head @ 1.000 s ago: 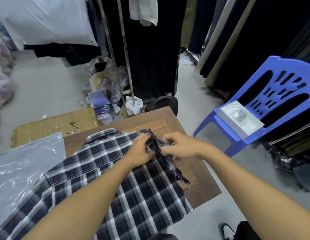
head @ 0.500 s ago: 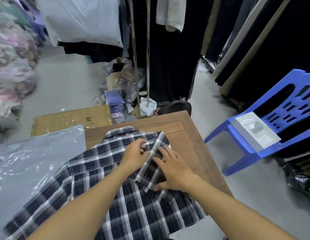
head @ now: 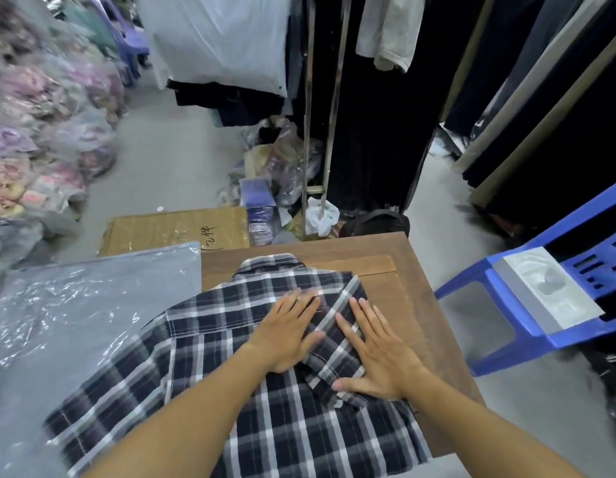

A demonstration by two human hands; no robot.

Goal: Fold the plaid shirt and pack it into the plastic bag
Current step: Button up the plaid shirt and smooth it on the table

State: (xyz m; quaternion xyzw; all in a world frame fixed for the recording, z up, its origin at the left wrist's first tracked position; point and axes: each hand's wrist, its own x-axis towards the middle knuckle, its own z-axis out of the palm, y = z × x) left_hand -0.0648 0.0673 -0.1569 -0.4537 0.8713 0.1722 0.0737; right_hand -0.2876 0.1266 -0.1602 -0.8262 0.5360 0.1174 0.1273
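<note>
Both hands, left hand (head: 288, 334) and right hand (head: 377, 353), lie flat with fingers spread, grasping nothing, pressing the shirt's (head: 230, 339) folded sleeve (head: 337, 339) down near the table's (head: 416, 305) right edge to set the crease.

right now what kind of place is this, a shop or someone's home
Most likely a clothing shop's stockroom or packing area. Dark garments hang on a metal rack, bagged clothes are piled at the left, and a plaid shirt lies on a wooden table beside a plastic bag.
</note>
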